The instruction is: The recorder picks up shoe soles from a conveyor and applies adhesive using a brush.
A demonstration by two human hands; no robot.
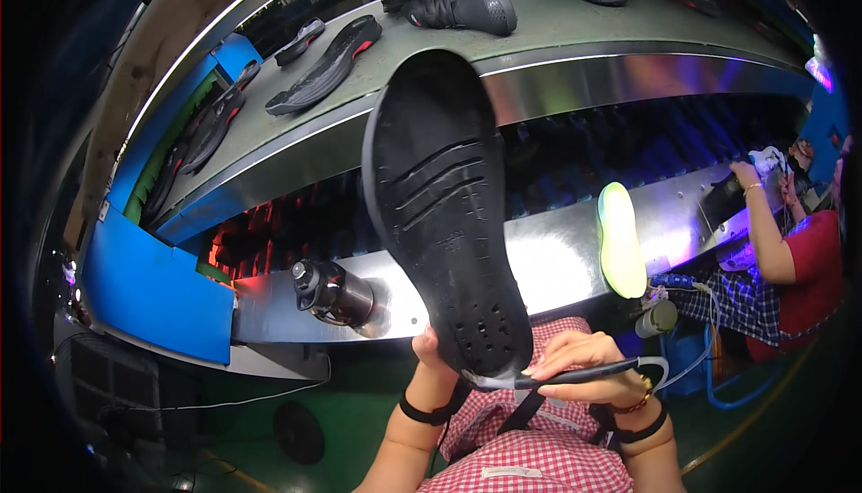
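Both forearms come up from the lower edge, bent toward each other, and each wrist wears a dark band. The left hand (429, 349) is raised with the thumb upward and the fingers closed in a grip. The right hand (582, 358) lies palm down, fingers curled and pressed together, pinching.

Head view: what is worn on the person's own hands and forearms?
Both forearms are bare, no sleeves or gloves. The left hand has a black band at the wrist. The right hand has a gold-coloured bracelet and, below it, a black band. A red-and-white checked garment shows between the arms.
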